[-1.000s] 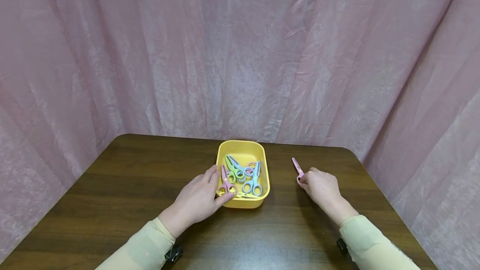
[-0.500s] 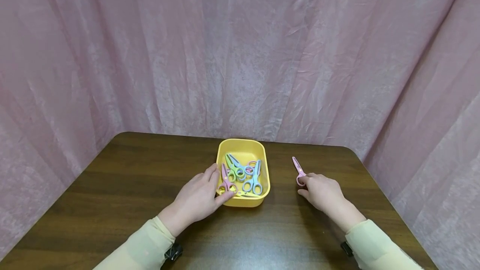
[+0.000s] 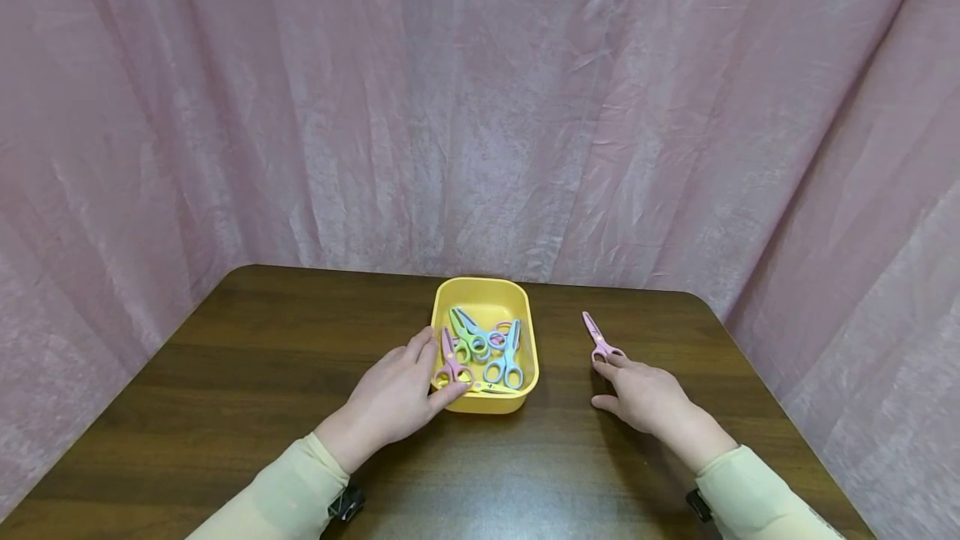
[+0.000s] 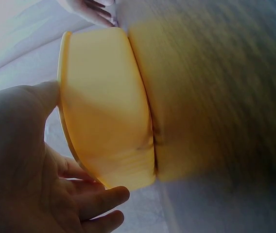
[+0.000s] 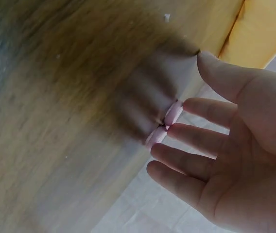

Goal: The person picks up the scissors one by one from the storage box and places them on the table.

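Note:
A yellow plastic basket stands on the table with several children's scissors inside. My left hand rests at its near left corner, fingers straight along the left side and thumb over the near rim. The left wrist view shows that hand against the rim of the basket. To the right, pink scissors lie on the table, blades pointing away. My right hand has its fingers extended, fingertips at the scissors' handles. In the right wrist view, parts of the pink handles show beyond its fingertips.
Inside the basket lie green scissors, light blue scissors, purple-pink scissors and yellow scissors. The brown wooden table ends at a pink curtain.
My right hand has let go of the pink scissors' handles and spread its fingers, drawing slightly back. The scissors now lie flat with both handle loops more visible. My left hand stays put.

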`<state>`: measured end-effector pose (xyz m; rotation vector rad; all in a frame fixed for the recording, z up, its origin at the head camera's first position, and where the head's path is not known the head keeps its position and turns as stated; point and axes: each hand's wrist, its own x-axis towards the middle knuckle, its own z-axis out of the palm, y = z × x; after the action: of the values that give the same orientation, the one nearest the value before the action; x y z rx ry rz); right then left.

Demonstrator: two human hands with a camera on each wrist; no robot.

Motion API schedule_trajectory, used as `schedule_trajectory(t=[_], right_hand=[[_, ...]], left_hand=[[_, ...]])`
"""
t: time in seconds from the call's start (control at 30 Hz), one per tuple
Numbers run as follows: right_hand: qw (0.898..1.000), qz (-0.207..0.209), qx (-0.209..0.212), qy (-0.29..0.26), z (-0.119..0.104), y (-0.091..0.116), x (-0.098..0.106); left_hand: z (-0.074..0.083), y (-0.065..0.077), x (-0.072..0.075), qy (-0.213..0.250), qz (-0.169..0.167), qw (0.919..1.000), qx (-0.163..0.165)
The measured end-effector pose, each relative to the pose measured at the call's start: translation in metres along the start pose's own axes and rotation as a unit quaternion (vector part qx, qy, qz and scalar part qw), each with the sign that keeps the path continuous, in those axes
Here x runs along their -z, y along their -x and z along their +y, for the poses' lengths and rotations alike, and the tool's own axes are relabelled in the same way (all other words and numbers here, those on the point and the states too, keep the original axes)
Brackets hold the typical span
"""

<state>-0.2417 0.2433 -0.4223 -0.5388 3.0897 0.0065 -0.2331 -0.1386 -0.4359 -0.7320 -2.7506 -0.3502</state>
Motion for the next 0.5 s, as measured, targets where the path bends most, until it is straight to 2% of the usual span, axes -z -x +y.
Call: schedule_trajectory(t=[0.5], right_hand=[[1.000,-0.006,-0.006,-0.004,0.019,-0.005,-0.001]], left_hand=[[-0.001,0.000,-0.001,0.001,0.003,1.0000,-0.003]])
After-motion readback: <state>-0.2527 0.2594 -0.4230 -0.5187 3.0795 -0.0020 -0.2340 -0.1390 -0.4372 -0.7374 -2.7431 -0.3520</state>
